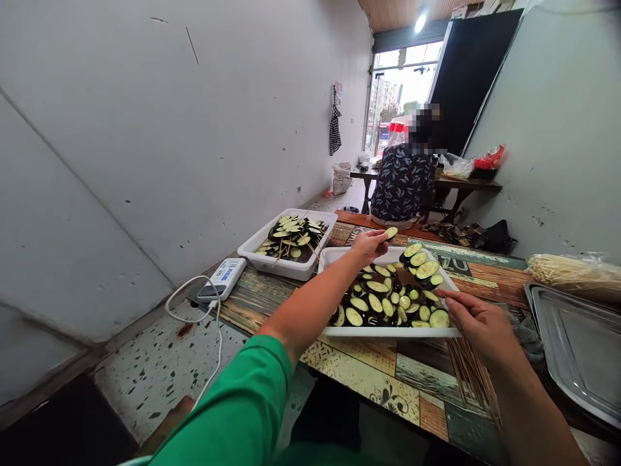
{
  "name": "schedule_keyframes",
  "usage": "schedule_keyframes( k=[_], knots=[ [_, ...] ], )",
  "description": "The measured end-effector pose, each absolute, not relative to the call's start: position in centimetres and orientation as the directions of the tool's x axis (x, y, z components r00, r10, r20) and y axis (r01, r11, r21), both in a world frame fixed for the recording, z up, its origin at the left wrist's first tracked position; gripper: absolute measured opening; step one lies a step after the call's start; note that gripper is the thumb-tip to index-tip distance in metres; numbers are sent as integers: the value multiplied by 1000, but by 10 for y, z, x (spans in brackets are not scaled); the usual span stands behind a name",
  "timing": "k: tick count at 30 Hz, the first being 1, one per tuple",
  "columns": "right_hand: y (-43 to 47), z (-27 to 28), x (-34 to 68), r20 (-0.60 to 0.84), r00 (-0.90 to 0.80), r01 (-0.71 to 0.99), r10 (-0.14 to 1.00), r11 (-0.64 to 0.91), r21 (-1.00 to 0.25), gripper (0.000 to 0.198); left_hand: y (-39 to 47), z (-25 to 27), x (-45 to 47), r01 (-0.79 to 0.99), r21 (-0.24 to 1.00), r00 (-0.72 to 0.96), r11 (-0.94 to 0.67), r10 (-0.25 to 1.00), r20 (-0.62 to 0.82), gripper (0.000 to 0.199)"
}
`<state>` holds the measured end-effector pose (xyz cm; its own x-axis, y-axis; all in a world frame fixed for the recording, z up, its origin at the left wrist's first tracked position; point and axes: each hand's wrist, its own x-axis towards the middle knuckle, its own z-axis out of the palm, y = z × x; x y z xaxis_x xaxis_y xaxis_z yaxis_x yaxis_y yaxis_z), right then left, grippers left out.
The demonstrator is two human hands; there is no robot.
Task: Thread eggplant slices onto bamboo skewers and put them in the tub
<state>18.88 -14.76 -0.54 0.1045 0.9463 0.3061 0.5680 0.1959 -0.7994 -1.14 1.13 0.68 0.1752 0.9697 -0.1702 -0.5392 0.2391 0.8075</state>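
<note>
Green-sleeved, pinching eggplant slice (391,233) in left hand (369,247), gripping loaded skewer (440,291) in right hand (478,320); perhaps risking dropping through edge-only pinching.

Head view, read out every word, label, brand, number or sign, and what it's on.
Tabletop: "ZU", as far as I can tell.
Tabletop, far edge: more letters, too small to read.
White device: blue print, too small to read.
Wall sheet: too small to read.

Head view, forward and down over hands (369,247)
</note>
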Motion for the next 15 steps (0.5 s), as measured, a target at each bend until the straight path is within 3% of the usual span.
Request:
schedule_keyframes(
  k=[5,15],
  knots=[
    [-148,-5,191,240,69,605,968,151,-782,47,12,10,-14,-607,751,135,258,966,-222,7],
    [-150,-1,186,218,64,572,974,143,-808,49,8,12,-12,-566,771,167,291,957,-239,6]
  ],
)
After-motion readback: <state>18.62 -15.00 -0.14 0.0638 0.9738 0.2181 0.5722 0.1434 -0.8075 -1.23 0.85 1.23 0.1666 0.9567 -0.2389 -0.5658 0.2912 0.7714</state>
